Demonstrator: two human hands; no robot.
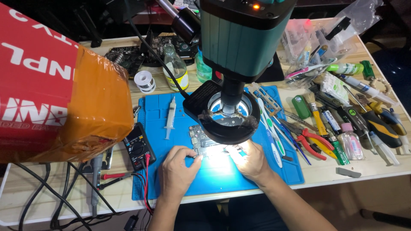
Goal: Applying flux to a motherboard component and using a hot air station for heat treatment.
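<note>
Clearly both hands are pinned on the small circuit board (204,142), which lies flat on the blue work mat (222,175) right beneath the microscope's ring light (222,117). The left hand (177,167) pinches the board's near-left edge between thumb and fingertips, seemingly to keep it from sliding. The right hand (250,160) is curled at the board's right side, at about three o'clock from it; the glare there washes out the fingers, so I cannot tell whether they hold a tool or only press on the board.

Above, the green microscope (242,36) hangs over the spot, which explains why the board sits just there. At ten o'clock from the board lies a syringe (170,117), at nine o'clock a black multimeter (138,147) with red leads. Off at three o'clock, red-handled pliers (314,143) and toothbrushes (270,132) wait within reach. A taped orange-and-red box (55,90) crowds the table's left.
</note>
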